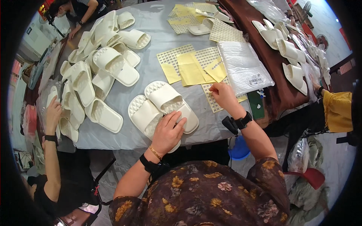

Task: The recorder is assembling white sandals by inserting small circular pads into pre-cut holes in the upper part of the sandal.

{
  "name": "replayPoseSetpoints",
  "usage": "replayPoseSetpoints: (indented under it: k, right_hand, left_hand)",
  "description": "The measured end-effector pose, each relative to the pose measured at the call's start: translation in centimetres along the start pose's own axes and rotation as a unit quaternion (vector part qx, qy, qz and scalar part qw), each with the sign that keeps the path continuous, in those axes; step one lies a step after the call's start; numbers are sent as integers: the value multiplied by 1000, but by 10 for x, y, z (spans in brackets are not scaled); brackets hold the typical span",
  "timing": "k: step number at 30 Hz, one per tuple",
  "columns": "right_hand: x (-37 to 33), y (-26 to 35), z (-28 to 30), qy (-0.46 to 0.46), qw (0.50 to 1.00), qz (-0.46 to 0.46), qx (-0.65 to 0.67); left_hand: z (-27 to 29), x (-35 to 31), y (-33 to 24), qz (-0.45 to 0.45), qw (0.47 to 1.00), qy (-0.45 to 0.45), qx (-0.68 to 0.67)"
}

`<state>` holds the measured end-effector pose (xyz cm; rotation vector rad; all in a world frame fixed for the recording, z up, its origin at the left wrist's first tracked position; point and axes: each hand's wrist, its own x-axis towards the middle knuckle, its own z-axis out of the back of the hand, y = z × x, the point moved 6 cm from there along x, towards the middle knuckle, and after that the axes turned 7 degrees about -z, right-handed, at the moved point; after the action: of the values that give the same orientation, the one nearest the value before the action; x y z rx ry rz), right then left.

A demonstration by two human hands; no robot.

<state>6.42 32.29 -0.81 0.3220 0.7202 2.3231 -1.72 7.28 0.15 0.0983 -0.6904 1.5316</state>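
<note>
A pair of cream quilted slippers lies side by side on the grey cloth in front of me: a left slipper [141,111] and a right slipper [166,94]. My left hand [168,132] lies over their near parts, fingers stretched out and touching the insoles. Over the yellow sticker sheets [209,100], my right hand [226,98] has its fingers curled in, thumb and forefinger close together. Whatever may be between those fingertips is too small to make out. Beside that hand lies a white plastic-wrapped packet [245,66] with a label.
A heap of cream slippers [81,83] covers the table's left side. More sticker sheets [184,19] and slippers [205,26] lie at the back. On a brown surface at right are further slippers [292,51]. Co-workers' hands show at left [54,110] and far left.
</note>
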Motion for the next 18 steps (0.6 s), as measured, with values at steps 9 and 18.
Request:
replayPoseSetpoints:
  k: [9, 18]
  right_hand:
    - [-20, -3, 1, -26, 999, 9, -33]
    - [-18, -9, -3, -12, 999, 9, -29]
  left_hand:
    - [1, 0, 1, -1, 1000, -1, -3]
    - [0, -1, 2, 2, 1000, 2, -8]
